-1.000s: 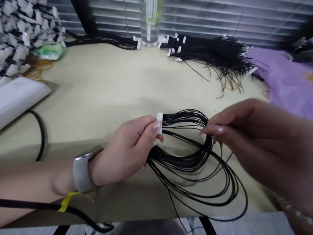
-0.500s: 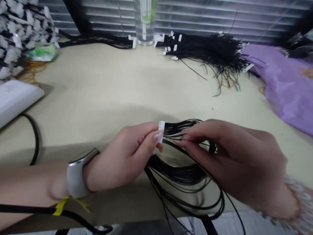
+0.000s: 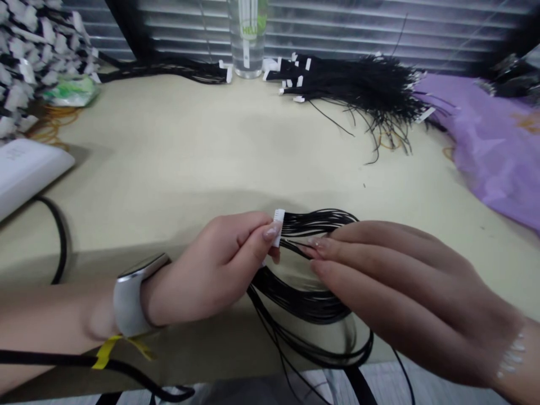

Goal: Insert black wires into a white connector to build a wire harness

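My left hand (image 3: 228, 261) pinches a white connector (image 3: 278, 225) between thumb and fingers, with a watch on its wrist. Thin black wires (image 3: 316, 220) run from the connector's right side and curve round under my right hand. Just right of the connector, the fingertips of my right hand (image 3: 392, 287) close on a thin black wire (image 3: 299, 243); its end lies close to the connector, and I cannot tell whether it is inserted. Below both hands hangs a looped bundle of black wires (image 3: 304, 301), reaching past the table's front edge.
Black wire bundles with white connectors (image 3: 350, 84) lie along the back, near a clear bottle (image 3: 248, 50). A purple plastic bag (image 3: 498, 146) is at right. At left are a white device (image 3: 31, 169), a pile of white connectors (image 3: 37, 62) and a black cable (image 3: 63, 242).
My right hand has turned over, so its back and extended fingers now face up, and its fingertips have shifted slightly down. My left hand stays on the connector.
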{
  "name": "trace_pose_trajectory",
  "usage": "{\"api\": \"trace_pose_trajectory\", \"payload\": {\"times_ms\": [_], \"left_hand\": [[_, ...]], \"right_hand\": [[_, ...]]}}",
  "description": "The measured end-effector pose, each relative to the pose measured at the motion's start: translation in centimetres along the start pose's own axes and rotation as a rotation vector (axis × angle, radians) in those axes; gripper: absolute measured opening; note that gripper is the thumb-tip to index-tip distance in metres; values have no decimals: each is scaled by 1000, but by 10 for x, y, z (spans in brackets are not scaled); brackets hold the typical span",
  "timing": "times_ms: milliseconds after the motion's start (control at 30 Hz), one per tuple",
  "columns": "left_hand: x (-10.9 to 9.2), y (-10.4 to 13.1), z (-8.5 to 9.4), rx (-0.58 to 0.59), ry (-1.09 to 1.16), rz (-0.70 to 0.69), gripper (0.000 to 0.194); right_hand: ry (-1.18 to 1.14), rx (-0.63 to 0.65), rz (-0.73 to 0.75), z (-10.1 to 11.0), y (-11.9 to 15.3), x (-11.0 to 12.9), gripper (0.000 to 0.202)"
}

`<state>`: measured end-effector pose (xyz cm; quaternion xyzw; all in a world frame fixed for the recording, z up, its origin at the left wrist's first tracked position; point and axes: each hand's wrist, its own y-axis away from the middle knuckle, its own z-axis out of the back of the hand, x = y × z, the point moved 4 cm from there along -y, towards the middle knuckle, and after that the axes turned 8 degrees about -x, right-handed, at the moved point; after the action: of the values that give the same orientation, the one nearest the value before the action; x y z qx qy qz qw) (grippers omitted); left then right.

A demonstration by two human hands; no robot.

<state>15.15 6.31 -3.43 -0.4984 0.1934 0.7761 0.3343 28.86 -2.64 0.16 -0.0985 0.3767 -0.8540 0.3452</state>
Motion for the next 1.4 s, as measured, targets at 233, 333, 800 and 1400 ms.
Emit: {"api": "trace_pose_trajectory", "payload": {"times_ms": [233, 333, 800, 1400], "left_hand": [[0, -1, 0, 0, -4, 6, 34], [0, 0, 0, 11, 7, 9, 34], [-1, -2, -1, 37, -35, 21, 35], [-1, -6, -3, 63, 16, 104, 41]], "right_hand": [[22, 41, 40, 0, 1, 3, 27], [19, 32, 39, 0, 1, 3, 28], [32, 61, 173, -2, -11, 10, 26], [16, 90, 253, -5, -13, 15, 23]]}}
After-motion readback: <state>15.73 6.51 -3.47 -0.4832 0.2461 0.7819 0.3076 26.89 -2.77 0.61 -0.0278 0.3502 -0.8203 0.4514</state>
